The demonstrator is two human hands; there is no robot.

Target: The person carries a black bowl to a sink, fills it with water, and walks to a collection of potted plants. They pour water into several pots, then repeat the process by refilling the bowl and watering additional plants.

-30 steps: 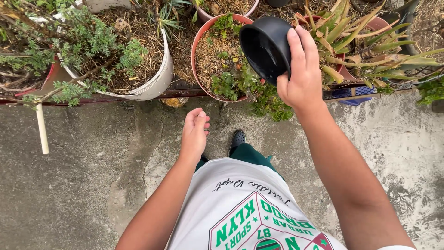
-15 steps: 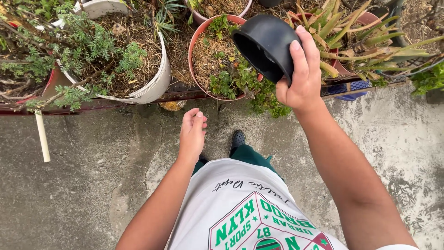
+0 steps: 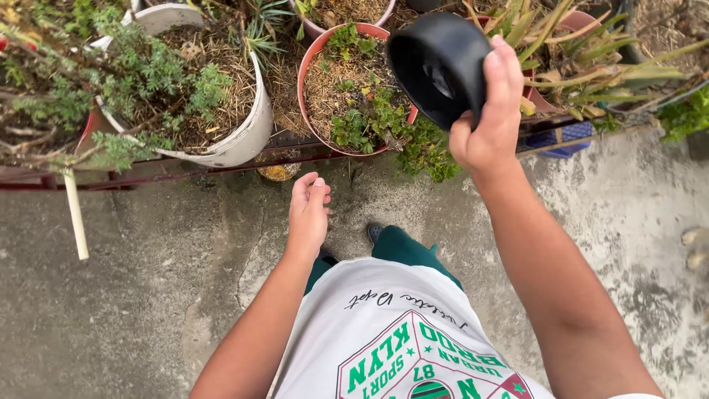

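At the far left a white pot [image 3: 244, 137] of dry straw and grey-green sprigs leans on a dark metal rail [image 3: 148, 176], with a pale stick [image 3: 75, 216] hanging down beside it. Nearer, the left hand [image 3: 309, 210] hangs over the bare concrete floor [image 3: 133, 281] — fingers loosely curled, holding nothing. Just beyond it stands a terracotta pot [image 3: 304, 74] with small green plants in straw. The right hand [image 3: 489, 122] is raised at the right, closed around the rim of a black bowl [image 3: 437, 66] — thumb along the outer wall, the bowl tipped on its side with its mouth facing left, above the terracotta pot's right edge. Spiky aloe leaves [image 3: 591, 63] spread behind it at the far right.
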